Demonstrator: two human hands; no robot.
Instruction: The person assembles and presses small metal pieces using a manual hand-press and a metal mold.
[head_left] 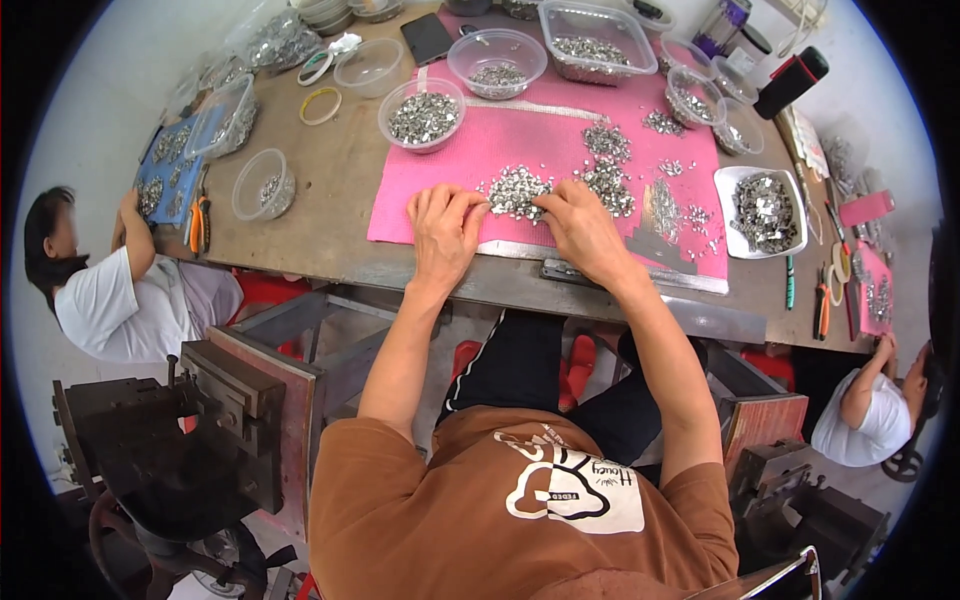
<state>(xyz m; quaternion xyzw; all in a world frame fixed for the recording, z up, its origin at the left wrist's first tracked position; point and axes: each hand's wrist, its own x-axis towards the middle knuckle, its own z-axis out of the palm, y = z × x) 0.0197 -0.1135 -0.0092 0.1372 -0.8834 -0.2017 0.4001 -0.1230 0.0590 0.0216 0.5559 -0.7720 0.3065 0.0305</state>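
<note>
A pile of small silvery metal pieces [517, 192] lies on the pink mat [400, 190] between my two hands. My left hand [446, 228] rests at the pile's left edge, fingers bent and pinched together at the tips; whatever they hold is too small to make out. On the other side, my right hand [583, 232] touches the pile with thumb and forefinger closed, and a tiny piece there cannot be told apart. Just beyond stands a round clear tub [422, 116] full of similar pieces. More heaps [606, 185] spread to the right of my right hand.
Clear tubs [497, 64] and a rectangular container [598, 42] stand at the back. A white dish [761, 212] of metal parts sits at right, near orange-handled pliers [822, 308]. A black bottle [790, 82] leans nearby. Co-workers [120, 290] sit at both sides; machines [200, 430] flank me.
</note>
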